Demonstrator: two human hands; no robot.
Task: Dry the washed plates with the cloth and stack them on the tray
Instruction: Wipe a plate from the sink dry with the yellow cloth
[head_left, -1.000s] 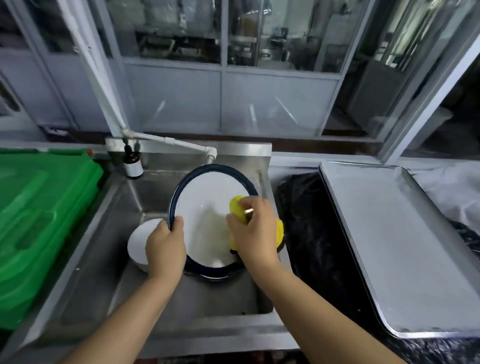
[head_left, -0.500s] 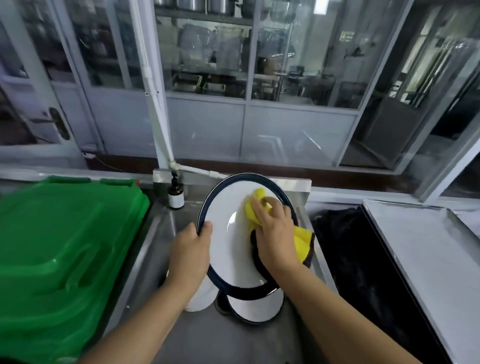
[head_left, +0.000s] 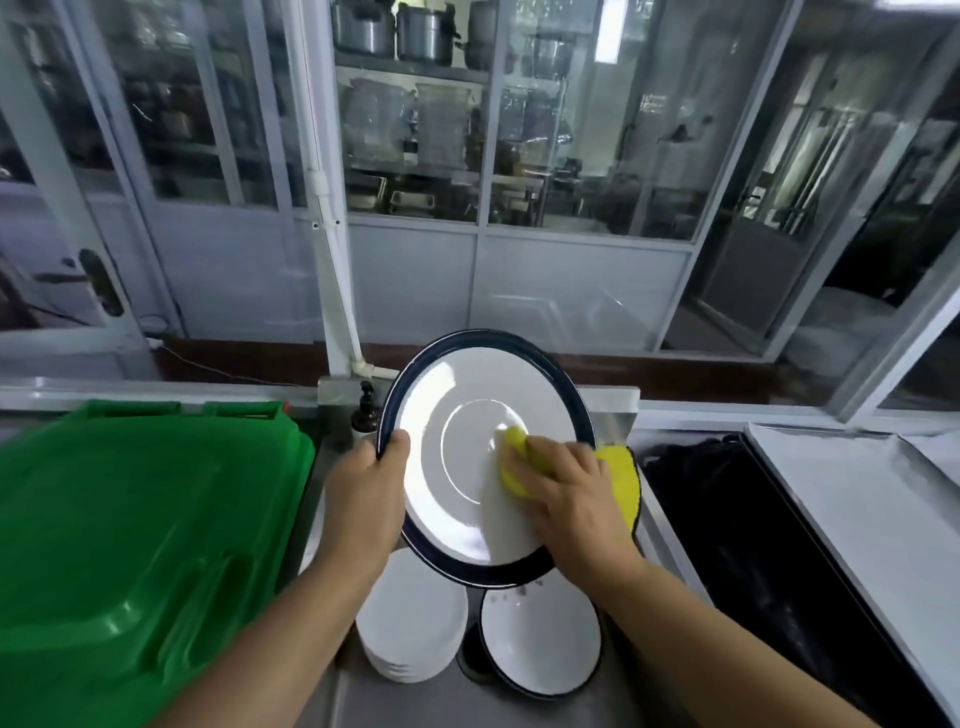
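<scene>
Tilted blue-rimmed white plate (head_left: 457, 467), yellow cloth (head_left: 618, 473) pressed against it.

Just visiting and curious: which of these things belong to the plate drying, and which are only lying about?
In use: dark-rimmed plate, yellow cloth, left hand, right hand, stack of white plates, rimmed plate in the sink, tray.

Lying about: green bin lid, brown pump bottle.

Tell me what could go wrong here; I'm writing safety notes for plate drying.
The left hand holds the dark-rimmed plate by one edge while the right hand rubs the yellow cloth on it; if that grip slips, it could drop onto the stacked plates and rimmed plate beneath.
</scene>
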